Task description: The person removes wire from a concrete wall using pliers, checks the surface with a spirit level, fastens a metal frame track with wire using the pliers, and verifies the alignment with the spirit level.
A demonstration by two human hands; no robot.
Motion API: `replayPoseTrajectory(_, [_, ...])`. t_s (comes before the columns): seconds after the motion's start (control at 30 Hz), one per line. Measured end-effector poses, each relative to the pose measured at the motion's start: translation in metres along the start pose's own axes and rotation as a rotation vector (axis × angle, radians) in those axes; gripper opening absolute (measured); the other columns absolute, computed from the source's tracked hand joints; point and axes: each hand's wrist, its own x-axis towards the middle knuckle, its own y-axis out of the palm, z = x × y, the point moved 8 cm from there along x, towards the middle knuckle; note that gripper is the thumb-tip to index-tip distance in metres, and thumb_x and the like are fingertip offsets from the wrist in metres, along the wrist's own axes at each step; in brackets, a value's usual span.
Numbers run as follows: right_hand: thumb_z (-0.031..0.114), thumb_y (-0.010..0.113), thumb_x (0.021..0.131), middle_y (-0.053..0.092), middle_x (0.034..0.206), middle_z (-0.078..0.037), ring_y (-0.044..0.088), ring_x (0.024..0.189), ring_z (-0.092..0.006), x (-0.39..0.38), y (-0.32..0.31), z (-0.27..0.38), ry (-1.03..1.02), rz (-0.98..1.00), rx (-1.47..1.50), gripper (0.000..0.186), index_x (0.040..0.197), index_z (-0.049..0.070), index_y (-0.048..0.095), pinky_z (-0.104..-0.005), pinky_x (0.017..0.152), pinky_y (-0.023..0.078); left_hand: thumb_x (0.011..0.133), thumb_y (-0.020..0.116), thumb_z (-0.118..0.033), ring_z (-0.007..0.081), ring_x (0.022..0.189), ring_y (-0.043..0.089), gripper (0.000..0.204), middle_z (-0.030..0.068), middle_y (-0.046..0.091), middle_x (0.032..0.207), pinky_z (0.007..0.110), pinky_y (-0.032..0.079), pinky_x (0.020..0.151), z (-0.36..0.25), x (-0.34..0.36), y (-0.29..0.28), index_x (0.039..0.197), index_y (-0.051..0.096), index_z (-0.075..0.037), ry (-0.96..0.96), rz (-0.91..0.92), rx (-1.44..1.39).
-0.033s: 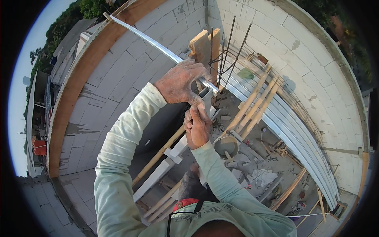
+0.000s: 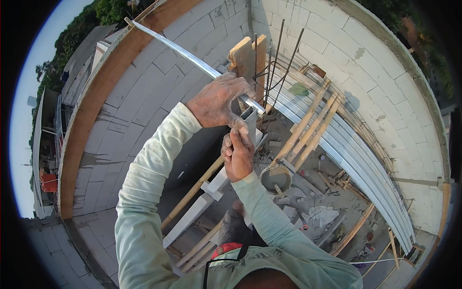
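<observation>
Gripping the long metal strip (image 2: 192,58) from above, the left hand (image 2: 219,101) is clamped near its lower end, beside the upright wooden planks (image 2: 248,58) and rebar (image 2: 276,58). The right hand (image 2: 238,154), just below, closes its fingers on a white upright piece (image 2: 251,123). No shift is readable; the strip spans diagonally across the block wall (image 2: 159,82).

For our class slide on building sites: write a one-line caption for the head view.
Left hand grips a long silver metal rail while right hand steadies its white upright beside grey block walls.
</observation>
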Motion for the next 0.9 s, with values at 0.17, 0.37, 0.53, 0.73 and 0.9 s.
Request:
replayPoseTrajectory(0.17, [0.026, 0.054, 0.096, 0.045, 0.075, 0.003, 0.044, 0.065, -0.0083, 0.016, 0.009, -0.022, 0.046, 0.033, 0.376, 0.012, 0.094, 0.015, 0.049, -0.024, 0.057, 0.037, 0.052, 0.083, -0.055, 0.0306, 0.104, 0.053, 0.087, 0.0115, 0.056, 0.105, 0.042, 0.042, 0.092, -0.001, 0.001, -0.003, 0.118, 0.053, -0.005, 0.008, -0.047, -0.035])
replayPoseTrajectory(0.37, [0.025, 0.056, 0.095, 0.045, 0.075, 0.003, 0.045, 0.065, -0.0094, 0.021, 0.001, -0.018, -0.074, 0.049, 0.352, 0.013, 0.095, 0.014, 0.051, -0.0256, 0.06, 0.037, 0.051, 0.082, -0.055, 0.0302, 0.107, 0.052, 0.091, 0.0117, 0.057, 0.108, 0.042, 0.041, 0.095, 0.0, 0.004, 0.001, 0.121, 0.053, -0.006, -0.057, 0.02, -0.021])
replayPoseTrajectory(0.53, [0.036, 0.064, 0.089, 0.044, 0.073, 0.002, 0.043, 0.063, -0.0082, 0.018, 0.002, -0.019, -0.072, 0.021, 0.258, 0.029, 0.095, 0.009, 0.053, -0.0245, 0.057, 0.037, 0.049, 0.083, -0.053, 0.0306, 0.1, 0.052, 0.083, 0.0089, 0.057, 0.102, 0.042, 0.043, 0.089, -0.002, 0.002, -0.002, 0.112, 0.057, -0.006, -0.009, -0.023, -0.036])
replayPoseTrajectory(0.73, [0.03, 0.06, 0.093, 0.045, 0.072, 0.002, 0.043, 0.063, -0.0078, 0.018, 0.002, -0.022, -0.066, 0.053, 0.281, 0.022, 0.095, 0.01, 0.054, -0.0243, 0.057, 0.036, 0.049, 0.082, -0.054, 0.0298, 0.1, 0.052, 0.077, 0.0082, 0.056, 0.099, 0.041, 0.043, 0.089, -0.001, 0.002, -0.001, 0.108, 0.061, -0.007, 0.023, -0.004, -0.024])
replayPoseTrajectory(0.9, [0.029, 0.058, 0.094, 0.046, 0.073, 0.002, 0.043, 0.063, -0.0078, 0.016, 0.003, -0.019, -0.059, 0.07, 0.294, 0.02, 0.095, 0.009, 0.054, -0.0243, 0.057, 0.036, 0.051, 0.083, -0.049, 0.0264, 0.101, 0.051, 0.072, 0.0046, 0.058, 0.101, 0.04, 0.042, 0.09, -0.002, 0.002, 0.001, 0.106, 0.063, -0.007, 0.019, 0.035, -0.027])
